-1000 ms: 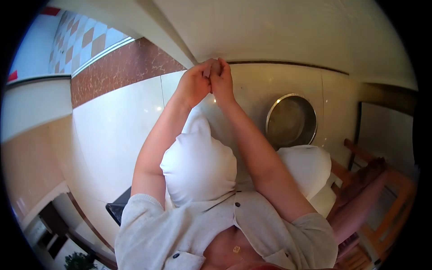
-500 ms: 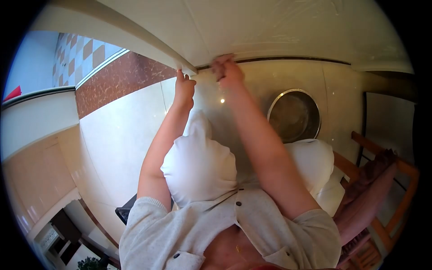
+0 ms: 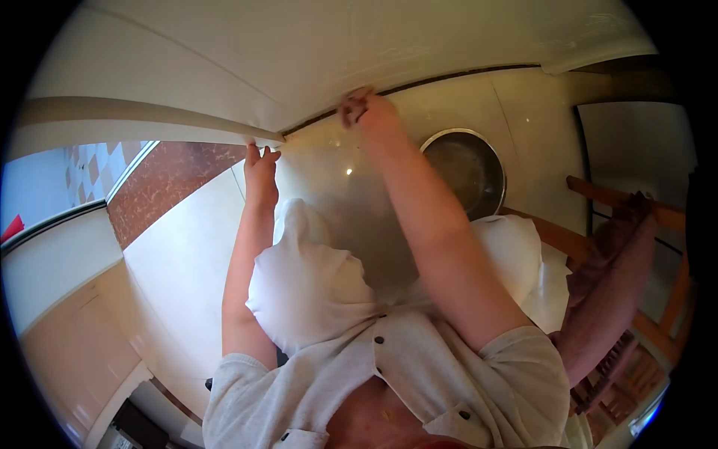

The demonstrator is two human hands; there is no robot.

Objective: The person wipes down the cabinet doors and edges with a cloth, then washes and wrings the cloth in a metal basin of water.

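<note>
My left hand (image 3: 261, 178) reaches forward with fingers extended, the fingertips touching the end edge of the pale wall (image 3: 187, 123) near its foot. Nothing shows in that hand. Lower on the wall, close to the dark strip where it meets the floor, is my right hand (image 3: 368, 109). Its fingers are curled and slightly blurred against the surface; whatever they may hold is hidden. To the right of my right forearm, a round metal basin (image 3: 502, 179) stands on the tiled floor (image 3: 523, 112). My knees in white trousers are bent below my arms.
A wooden chair (image 3: 550, 233) with a dark reddish cushion or cloth (image 3: 609, 292) stands at the right. On the left, a reddish-brown stone threshold (image 3: 176, 176) leads to a doorway with checkered tiles beyond. A dark-framed panel (image 3: 636, 142) is at the far right.
My view has tilted and turned, so wall and doorway sit differently. My right hand has shifted right along the wall's foot, away from the corner. My left hand stays at the edge.
</note>
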